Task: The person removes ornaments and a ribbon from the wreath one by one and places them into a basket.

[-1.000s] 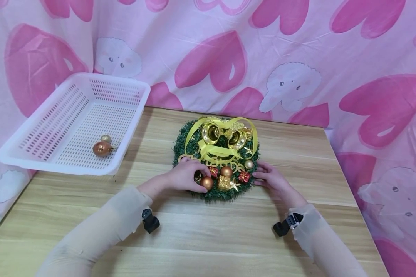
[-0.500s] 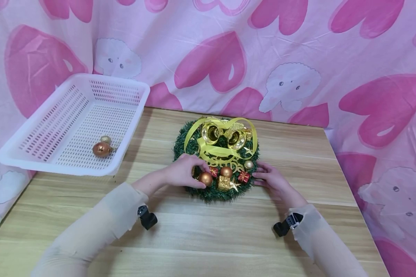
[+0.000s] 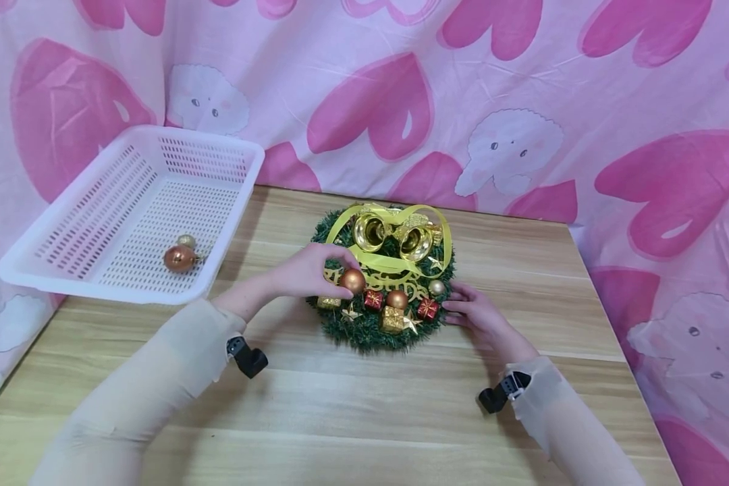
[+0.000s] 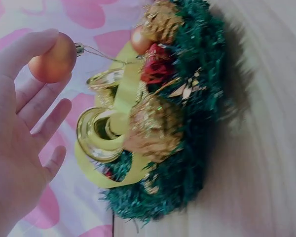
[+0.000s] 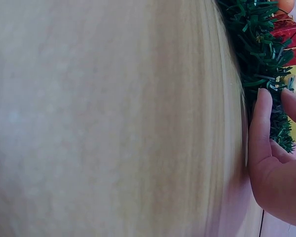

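Observation:
A round green wreath (image 3: 364,337) lies on the table. My left hand (image 3: 306,271) pinches a copper-coloured bauble (image 4: 53,60) between thumb and fingers at the wreath's left part. From the bauble's silver cap, a thin string (image 4: 106,56) runs toward the wreath in the left wrist view. My right hand (image 3: 484,318) touches the wreath's right edge with fairly straight fingers. On the wreath are gold bells (image 3: 370,233), yellow ribbon (image 3: 376,261), gold lettering (image 3: 395,282), red gift boxes (image 3: 373,300), a gold gift box (image 3: 393,319), stars (image 3: 351,312) and another copper bauble (image 3: 397,299).
A white perforated basket (image 3: 121,291) stands at the left back. Inside it lie a shiny copper bauble (image 3: 179,258) and a small pale gold ball (image 3: 186,241). A pink heart-patterned cloth (image 3: 352,81) hangs behind the wooden table (image 3: 352,418).
My left hand has moved up and to the left with the bauble, uncovering a star and a gold box on the wreath. My right hand stays at the wreath's edge.

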`<state>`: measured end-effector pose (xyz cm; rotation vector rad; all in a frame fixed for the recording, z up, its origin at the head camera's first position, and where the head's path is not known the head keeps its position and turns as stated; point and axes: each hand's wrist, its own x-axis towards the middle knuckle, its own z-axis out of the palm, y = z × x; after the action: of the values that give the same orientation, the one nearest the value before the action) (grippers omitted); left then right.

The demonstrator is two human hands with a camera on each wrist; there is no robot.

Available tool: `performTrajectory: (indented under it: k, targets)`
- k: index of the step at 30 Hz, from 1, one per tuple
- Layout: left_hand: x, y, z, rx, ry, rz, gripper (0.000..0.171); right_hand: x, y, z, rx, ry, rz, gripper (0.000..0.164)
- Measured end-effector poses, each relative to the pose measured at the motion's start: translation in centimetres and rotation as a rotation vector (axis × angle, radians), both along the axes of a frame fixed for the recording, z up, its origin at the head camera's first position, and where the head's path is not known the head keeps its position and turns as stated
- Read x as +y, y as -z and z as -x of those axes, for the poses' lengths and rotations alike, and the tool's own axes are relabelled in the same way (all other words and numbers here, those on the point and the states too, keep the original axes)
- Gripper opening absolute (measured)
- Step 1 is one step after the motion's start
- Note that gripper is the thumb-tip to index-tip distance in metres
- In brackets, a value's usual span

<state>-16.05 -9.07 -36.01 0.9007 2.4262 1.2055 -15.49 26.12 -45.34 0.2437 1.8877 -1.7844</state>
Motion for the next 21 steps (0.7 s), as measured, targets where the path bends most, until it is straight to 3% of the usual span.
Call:
performTrajectory:
  k: [21]
  targets:
    - [-2.0, -0.8, 1.1, -0.051, -0.096, -0.080, 0.038, 0.0, -0.3, -0.1, 0.012, -0.020, -0.039, 0.074]
